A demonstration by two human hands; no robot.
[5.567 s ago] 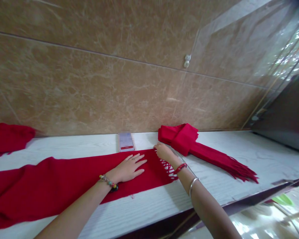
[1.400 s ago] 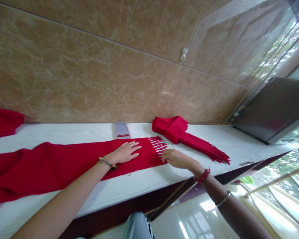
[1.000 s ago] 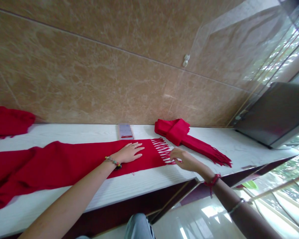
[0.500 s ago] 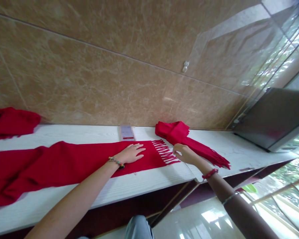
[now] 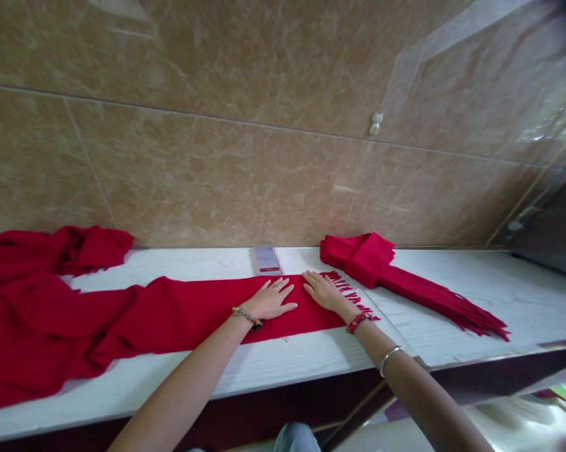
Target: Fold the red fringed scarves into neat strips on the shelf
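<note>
A long red scarf (image 5: pixel 207 307) lies spread along the white counter, flat near its fringed right end and rumpled at the left. My left hand (image 5: pixel 272 298) rests flat on it with fingers spread. Close beside, my right hand (image 5: pixel 324 290) also lies palm down on the scarf, fingers stretched out, just left of the fringe (image 5: pixel 353 298). Neither hand grips anything. The wrist and forearm of the right hand pass over part of the fringe.
A folded red scarf (image 5: pixel 358 257) with its fringed tail lies to the right. More bunched red cloth (image 5: pixel 94 248) sits at the back left. A phone (image 5: pixel 267 260) lies by the tiled wall (image 5: pixel 217 182). The white counter (image 5: pixel 452 276) has a dark front edge below.
My right hand has moved left from the fringe onto the scarf, and its curled fingers are now flat. My left hand stays on the scarf. The view has turned left.
</note>
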